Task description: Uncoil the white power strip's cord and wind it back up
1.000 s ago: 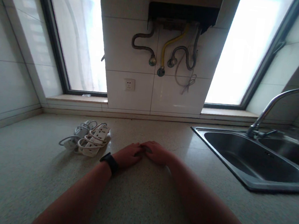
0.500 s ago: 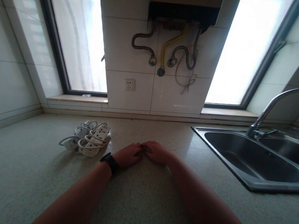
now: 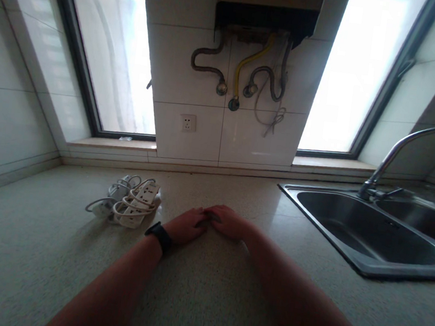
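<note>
My left hand (image 3: 187, 226), with a black watch (image 3: 159, 236) on its wrist, rests on the speckled countertop (image 3: 202, 288). Its fingers lie flat and hold nothing. My right hand (image 3: 229, 222) lies beside it, also palm down and without anything in it. The fingertips of both hands meet, partly overlapping. To the left of my left hand is a white power strip (image 3: 140, 201) wrapped in its own cord. A second white bundle of cord and plug or strip (image 3: 106, 207) sits against it, its shape partly hidden.
A steel double sink (image 3: 327, 235) with a curved faucet (image 3: 391, 152) is set into the counter at right. A wall socket (image 3: 188, 123) is on the tiles at the back. Above hangs a heater-like box (image 3: 269, 18) with hoses and a yellow pipe (image 3: 240, 70).
</note>
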Action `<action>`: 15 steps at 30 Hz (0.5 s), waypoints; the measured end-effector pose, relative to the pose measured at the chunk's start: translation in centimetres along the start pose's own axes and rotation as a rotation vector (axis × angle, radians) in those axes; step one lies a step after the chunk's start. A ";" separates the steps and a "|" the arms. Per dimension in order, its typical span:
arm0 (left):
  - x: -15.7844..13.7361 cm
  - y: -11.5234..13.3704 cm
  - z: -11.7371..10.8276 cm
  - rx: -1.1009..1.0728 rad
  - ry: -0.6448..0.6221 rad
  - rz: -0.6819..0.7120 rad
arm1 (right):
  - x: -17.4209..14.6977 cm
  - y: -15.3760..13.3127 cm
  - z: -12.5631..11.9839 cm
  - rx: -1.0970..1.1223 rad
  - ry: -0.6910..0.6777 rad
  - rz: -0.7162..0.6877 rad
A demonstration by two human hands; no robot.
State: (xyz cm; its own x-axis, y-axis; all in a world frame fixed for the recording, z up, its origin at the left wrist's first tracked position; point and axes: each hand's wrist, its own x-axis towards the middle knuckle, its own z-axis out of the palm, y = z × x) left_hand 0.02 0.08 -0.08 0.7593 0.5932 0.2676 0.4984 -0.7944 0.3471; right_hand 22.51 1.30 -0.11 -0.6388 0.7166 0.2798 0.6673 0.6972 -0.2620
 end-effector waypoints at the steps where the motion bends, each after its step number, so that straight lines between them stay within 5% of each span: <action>1: 0.0 0.0 0.0 0.001 0.000 0.001 | 0.0 -0.1 -0.1 -0.002 -0.004 -0.002; 15: -0.1 0.3 -0.2 -0.001 -0.009 -0.006 | 0.0 0.1 0.2 0.000 0.014 -0.024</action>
State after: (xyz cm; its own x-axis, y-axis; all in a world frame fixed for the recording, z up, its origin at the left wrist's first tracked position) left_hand 0.03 -0.20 0.20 0.7598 0.5970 0.2577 0.5026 -0.7906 0.3498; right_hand 22.55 1.37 -0.31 -0.6494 0.6994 0.2985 0.6519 0.7141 -0.2550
